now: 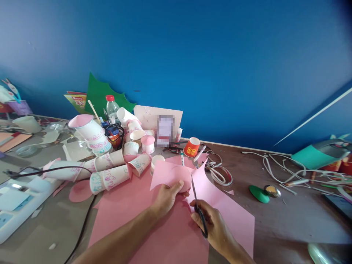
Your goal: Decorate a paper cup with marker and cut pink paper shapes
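My left hand (170, 196) pinches a piece of pink paper (165, 174), thumb on top and fingers underneath. A faint curved line runs across that piece. In my right hand (211, 223) is a pair of black-handled scissors (202, 220), its blades pointing away from me at the right edge of the pink piece. Whether the blades are apart is hard to make out. Beneath both hands lies a large pink sheet (123, 216), with another pink part (231, 216) curling up on the right. A marker (182, 159) rests just beyond the held paper.
Several decorated paper cups (115, 178) lie and stand to the left, near a bottle with a red cap (110, 98). An orange-red cup (191, 147) stands by the blue wall (220, 73). White cables (275, 172) tangle at right. A white power strip (27, 205) sits at left.
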Motion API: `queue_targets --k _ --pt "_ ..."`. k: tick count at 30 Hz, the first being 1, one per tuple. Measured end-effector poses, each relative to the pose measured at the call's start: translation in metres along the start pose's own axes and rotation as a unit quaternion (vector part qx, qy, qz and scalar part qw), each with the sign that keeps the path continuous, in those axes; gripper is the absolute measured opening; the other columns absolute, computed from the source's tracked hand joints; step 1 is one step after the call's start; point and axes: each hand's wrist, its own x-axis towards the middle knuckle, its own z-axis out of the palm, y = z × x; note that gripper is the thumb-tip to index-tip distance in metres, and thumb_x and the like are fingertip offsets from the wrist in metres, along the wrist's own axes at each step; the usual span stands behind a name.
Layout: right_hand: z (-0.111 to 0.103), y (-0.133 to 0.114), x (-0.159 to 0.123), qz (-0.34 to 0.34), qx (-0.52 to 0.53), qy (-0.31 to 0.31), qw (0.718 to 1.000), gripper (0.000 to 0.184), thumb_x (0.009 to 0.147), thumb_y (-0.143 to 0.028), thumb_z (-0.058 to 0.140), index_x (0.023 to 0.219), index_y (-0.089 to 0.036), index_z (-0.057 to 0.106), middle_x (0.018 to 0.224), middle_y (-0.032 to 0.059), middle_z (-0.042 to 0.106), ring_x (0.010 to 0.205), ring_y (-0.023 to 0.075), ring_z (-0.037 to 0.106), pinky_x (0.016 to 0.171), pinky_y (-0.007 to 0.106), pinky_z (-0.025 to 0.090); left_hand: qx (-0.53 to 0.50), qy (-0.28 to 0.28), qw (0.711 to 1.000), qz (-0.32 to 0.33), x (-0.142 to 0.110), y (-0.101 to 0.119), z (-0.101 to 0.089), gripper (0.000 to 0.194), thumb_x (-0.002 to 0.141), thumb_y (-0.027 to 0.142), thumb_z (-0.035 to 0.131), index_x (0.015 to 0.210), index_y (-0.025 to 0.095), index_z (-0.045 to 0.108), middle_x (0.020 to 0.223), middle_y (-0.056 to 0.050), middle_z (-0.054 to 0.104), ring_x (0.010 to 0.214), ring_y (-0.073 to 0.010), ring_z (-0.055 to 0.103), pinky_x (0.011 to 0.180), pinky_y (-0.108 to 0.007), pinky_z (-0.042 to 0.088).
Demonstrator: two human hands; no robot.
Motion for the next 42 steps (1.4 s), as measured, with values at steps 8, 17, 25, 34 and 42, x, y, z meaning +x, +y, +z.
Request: queue_targets --k 8,17,25,34,42 --pt "-0.002 0.006 0.001 -0.007 -0.047 0.033 0.998 0.035 0.082 -0.051 0.061 0.095 -0.018 0.058 0.059 -0.0068 0.036 0.052 0.0106 0.033 0.047 0.022 0.029 0.135 0.032 0.989 -0.058 -0.011 0.013 0.000 0.049 0.077 0.058 0.052 0.070 0.014 0.071 0.073 -0.007 0.071 0.068 -0.0205 0.061 0.075 -0.031 0.047" --pt "-0.005 0.009 0.002 -0.002 -0.037 0.035 0.999 0.036 0.080 -0.050 0.063 0.097 -0.019 0.059 0.062 -0.0060 0.038 0.054 0.0112 0.034 0.049 0.022 0.033 0.224 0.020 0.973 -0.057 -0.011 0.015 -0.005 0.052 0.082 0.059 0.043 0.066 0.018 0.070 0.067 -0.004 0.069 0.072 -0.0212 0.061 0.077 -0.030 0.044" --pt "-0.005 0.011 0.004 -0.010 -0.028 0.034 0.999 0.031 0.082 -0.043 0.064 0.099 -0.017 0.059 0.062 -0.0059 0.040 0.055 0.0109 0.035 0.049 0.022 0.030 0.223 0.013 0.973 -0.050 -0.010 0.014 -0.006 0.048 0.082 0.056 0.043 0.062 0.020 0.068 0.070 -0.002 0.069 0.072 -0.0199 0.060 0.075 -0.027 0.043" --pt "-0.004 0.011 0.002 -0.010 -0.024 0.021 0.999 0.029 0.084 -0.042 0.061 0.097 -0.017 0.054 0.062 -0.0069 0.034 0.055 0.0102 0.031 0.049 0.023 0.025 0.217 -0.009 0.976 -0.031 -0.009 0.018 -0.005 0.044 0.082 0.048 0.043 0.060 0.017 0.064 0.063 -0.002 0.063 0.067 -0.0172 0.057 0.072 -0.027 0.043" --pt "-0.005 0.010 0.001 -0.017 -0.026 0.003 1.000 0.027 0.087 -0.044 0.055 0.094 -0.019 0.050 0.062 -0.0078 0.033 0.054 0.0101 0.027 0.049 0.024 0.023 0.197 -0.028 0.980 -0.014 -0.007 0.021 -0.007 0.042 0.081 0.045 0.045 0.053 0.017 0.061 0.059 -0.002 0.060 0.060 -0.0149 0.053 0.067 -0.026 0.044"
